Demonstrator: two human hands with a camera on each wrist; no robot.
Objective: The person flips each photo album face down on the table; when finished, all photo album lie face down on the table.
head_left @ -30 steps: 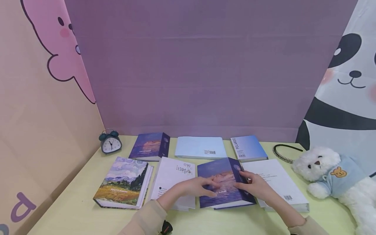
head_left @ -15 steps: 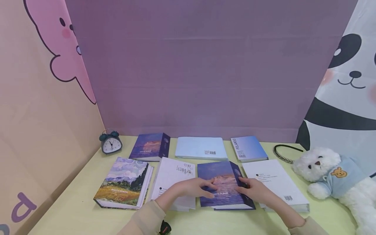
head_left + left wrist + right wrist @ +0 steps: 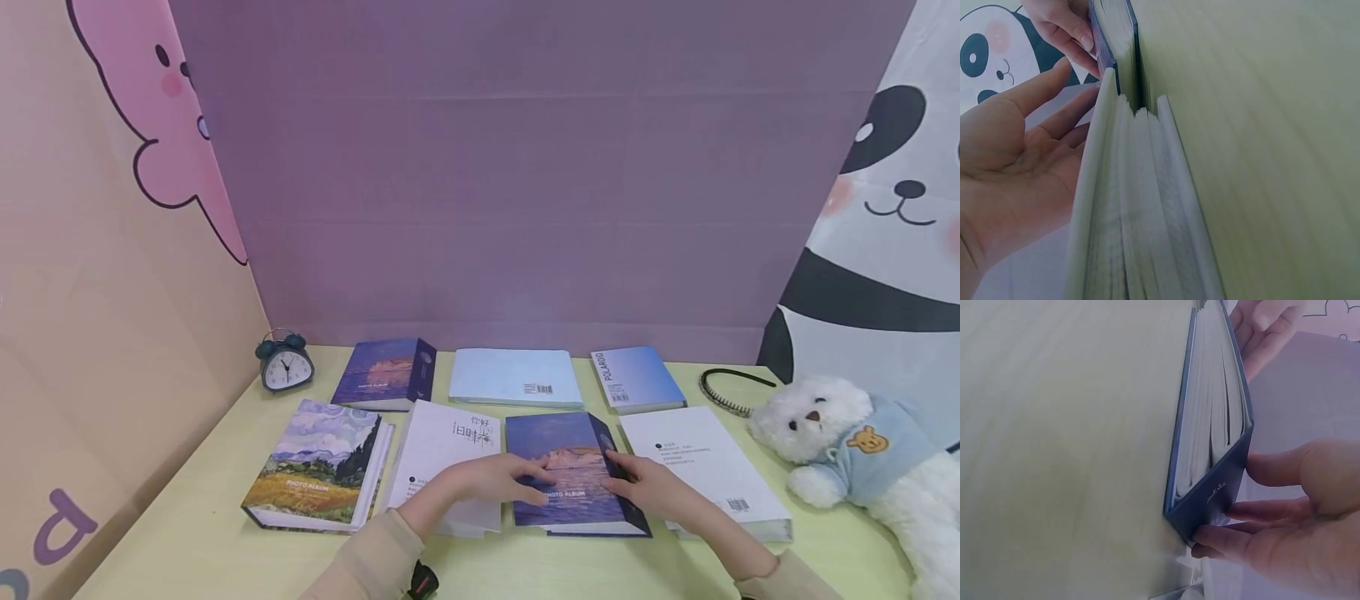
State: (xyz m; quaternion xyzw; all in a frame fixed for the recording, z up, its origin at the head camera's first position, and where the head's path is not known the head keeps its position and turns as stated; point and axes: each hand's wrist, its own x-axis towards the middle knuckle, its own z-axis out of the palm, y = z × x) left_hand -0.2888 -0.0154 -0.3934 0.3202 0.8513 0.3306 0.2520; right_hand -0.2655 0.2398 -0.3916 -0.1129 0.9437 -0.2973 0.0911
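Observation:
A purple-blue photo album (image 3: 558,450) with a sea-cliff picture lies on the table, cover up, its spine to the right. My left hand (image 3: 495,481) reaches over its left part, fingers extended and relaxed across the cover. My right hand (image 3: 648,483) is at the spine. In the right wrist view the right thumb sits at the cover's edge and the other fingers touch the dark spine (image 3: 1213,490). Under my left forearm lies a white album (image 3: 450,442); its page edges (image 3: 1135,206) show in the left wrist view. Another white album (image 3: 697,467) lies right of my right hand.
At the front left is a landscape-painting album (image 3: 315,467). Behind stand a second sea-cliff album (image 3: 378,371), a pale blue album (image 3: 513,375) and a blue Polaroid album (image 3: 637,377). An alarm clock (image 3: 287,367), a black headband (image 3: 723,392) and a white plush bear (image 3: 832,442) flank them.
The sea-cliff album has come slightly toward me and its far edge sits lower. My right fingers have moved a little nearer along the spine; my left hand stays almost in place.

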